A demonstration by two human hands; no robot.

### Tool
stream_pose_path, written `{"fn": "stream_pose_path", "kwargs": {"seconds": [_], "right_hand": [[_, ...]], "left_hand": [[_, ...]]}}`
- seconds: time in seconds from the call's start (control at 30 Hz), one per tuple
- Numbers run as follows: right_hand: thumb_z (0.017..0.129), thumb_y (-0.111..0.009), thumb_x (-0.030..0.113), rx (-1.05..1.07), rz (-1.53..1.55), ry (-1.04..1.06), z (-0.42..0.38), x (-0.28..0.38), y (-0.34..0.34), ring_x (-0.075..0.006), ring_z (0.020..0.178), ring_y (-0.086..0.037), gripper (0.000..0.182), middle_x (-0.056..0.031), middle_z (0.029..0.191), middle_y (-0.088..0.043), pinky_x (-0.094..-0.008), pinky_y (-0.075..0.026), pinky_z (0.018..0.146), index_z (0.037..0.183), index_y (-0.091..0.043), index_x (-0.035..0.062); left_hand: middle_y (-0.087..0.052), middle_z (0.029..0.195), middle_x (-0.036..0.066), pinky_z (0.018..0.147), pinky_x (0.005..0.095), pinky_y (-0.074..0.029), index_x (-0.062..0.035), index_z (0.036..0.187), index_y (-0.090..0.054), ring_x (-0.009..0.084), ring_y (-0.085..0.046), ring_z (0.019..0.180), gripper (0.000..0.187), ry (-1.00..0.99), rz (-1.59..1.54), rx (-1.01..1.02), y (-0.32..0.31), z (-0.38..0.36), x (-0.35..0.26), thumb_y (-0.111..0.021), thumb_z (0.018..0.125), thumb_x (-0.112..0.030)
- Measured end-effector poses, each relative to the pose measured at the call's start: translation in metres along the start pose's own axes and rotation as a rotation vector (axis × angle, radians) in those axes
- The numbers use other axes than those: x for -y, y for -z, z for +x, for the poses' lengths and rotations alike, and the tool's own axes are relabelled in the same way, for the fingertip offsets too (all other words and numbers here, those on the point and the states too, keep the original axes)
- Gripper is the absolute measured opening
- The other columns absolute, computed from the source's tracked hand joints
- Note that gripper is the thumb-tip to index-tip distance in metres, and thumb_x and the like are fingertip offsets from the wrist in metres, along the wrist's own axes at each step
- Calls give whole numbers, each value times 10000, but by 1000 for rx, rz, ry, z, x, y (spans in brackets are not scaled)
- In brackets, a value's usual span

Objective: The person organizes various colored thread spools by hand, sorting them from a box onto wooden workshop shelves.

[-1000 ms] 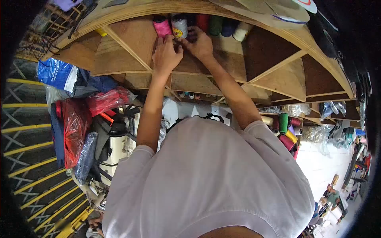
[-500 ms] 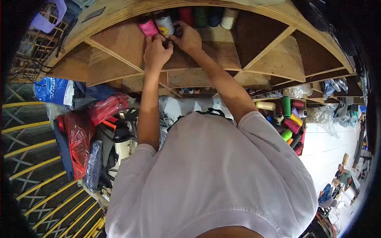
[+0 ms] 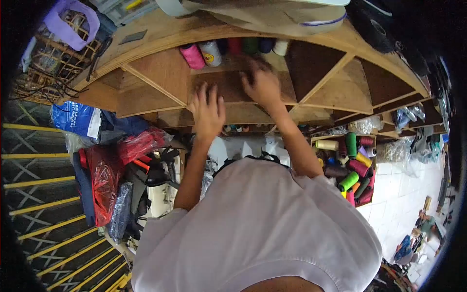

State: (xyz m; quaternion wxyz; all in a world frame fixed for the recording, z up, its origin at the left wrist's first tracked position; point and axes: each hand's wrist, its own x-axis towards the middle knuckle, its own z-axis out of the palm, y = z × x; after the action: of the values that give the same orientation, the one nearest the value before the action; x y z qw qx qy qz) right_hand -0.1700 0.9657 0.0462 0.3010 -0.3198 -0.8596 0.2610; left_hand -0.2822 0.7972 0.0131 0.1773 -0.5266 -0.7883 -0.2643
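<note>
A row of thread spools stands at the back of a wooden shelf compartment [image 3: 219, 80]. At its left end are a pink spool [image 3: 192, 57] and a pale grey spool [image 3: 210, 53] with a yellow label, side by side. Red [image 3: 235, 46], dark green [image 3: 250, 45], navy [image 3: 265, 45] and cream [image 3: 281, 47] spools continue to the right. My left hand [image 3: 208, 109] is empty at the compartment's front, its fingers spread. Inside, my right hand [image 3: 263, 86] is in front of the navy and cream spools, apart from them, fingers apart and slightly blurred.
A box of coloured thread spools [image 3: 357, 168] sits below on the right. Red plastic-wrapped items [image 3: 104, 182] and a blue bag [image 3: 75, 119] hang at left, beside a yellow-barred folding gate [image 3: 41, 180]. Wooden dividers [image 3: 326, 80] flank the compartment.
Both hands have let go of the pink and grey spools. My left hand has drawn back toward me, and my right hand has shifted right. The head view has tilted slightly.
</note>
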Motion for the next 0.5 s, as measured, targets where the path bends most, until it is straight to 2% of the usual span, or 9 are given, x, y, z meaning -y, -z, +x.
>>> {"fn": "stream_pose_path", "kwargs": {"seconds": [0.07,0.13,0.23,0.3,0.33,0.37,0.43,0.47,0.5], "right_hand": [[886,-586,402,76,-44,-183,-16,2,15,-401,1206,-528,555,-309,1260,-547,-494,-404,1033,1296,-550,29],[895,-591,378,-103,-752,65,-39,1,12,-382,1353,-400,480,-240,1309,-561,-527,-285,1120,1271,-604,78],[898,-586,374,-63,-408,296,-65,18,-8,-376,1432,-265,445,-234,1339,-544,-569,-131,1163,1256,-627,114],[897,-589,363,527,-32,810,-72,27,2,-385,1340,-416,436,-223,1313,-569,-537,-281,1118,1246,-632,105],[897,-589,363,524,-34,813,-63,18,2,-385,1340,-416,436,-223,1313,-569,-537,-281,1118,1246,-632,105],[893,-597,359,643,-29,551,-45,8,4,-389,1270,-483,439,-215,1290,-587,-519,-349,1070,1246,-632,102],[911,-558,408,313,-23,316,-25,-3,19,-398,1086,-616,494,-209,1235,-622,-476,-484,940,1292,-592,96],[911,-558,408,313,-18,326,-19,-5,19,-398,1086,-616,494,-209,1235,-622,-476,-484,940,1292,-592,96],[919,-525,449,352,-128,-13,-14,-6,19,-398,1098,-610,533,-216,1236,-618,-479,-477,950,1319,-564,99]], "left_hand": [[-440,1389,196,1068,581,-277,-99,1260,-571,450,-338,1342,359,-83,-89,52,15,-34,-18,-558,919,-212],[-453,1383,190,1085,564,-268,-92,1240,-588,440,-324,1365,342,-93,-128,128,28,-63,-29,-565,914,-191],[-524,1319,156,1044,522,-317,-52,1144,-644,395,-440,1270,268,-32,-287,68,34,-83,-33,-573,896,-127],[-587,1179,160,969,494,-373,-14,1014,-654,360,-525,1125,172,48,-326,-110,45,-77,-35,-553,899,-93],[-587,1179,160,969,494,-373,-14,1014,-654,360,-525,1125,172,46,-324,-113,47,-71,-34,-553,899,-93],[-590,1140,159,941,477,-379,-17,1004,-647,351,-527,1084,158,84,-362,-120,49,-65,-33,-557,901,-96],[-610,1028,178,879,443,-414,-12,984,-640,351,-559,995,137,124,-418,-137,53,-57,-34,-542,916,-77],[-610,1028,178,879,443,-414,-12,984,-640,351,-559,995,137,126,-410,-143,52,-58,-36,-542,916,-77],[-613,1016,181,864,443,-426,-10,985,-641,353,-567,974,138,120,-433,-126,50,-61,-37,-537,920,-72]]}}
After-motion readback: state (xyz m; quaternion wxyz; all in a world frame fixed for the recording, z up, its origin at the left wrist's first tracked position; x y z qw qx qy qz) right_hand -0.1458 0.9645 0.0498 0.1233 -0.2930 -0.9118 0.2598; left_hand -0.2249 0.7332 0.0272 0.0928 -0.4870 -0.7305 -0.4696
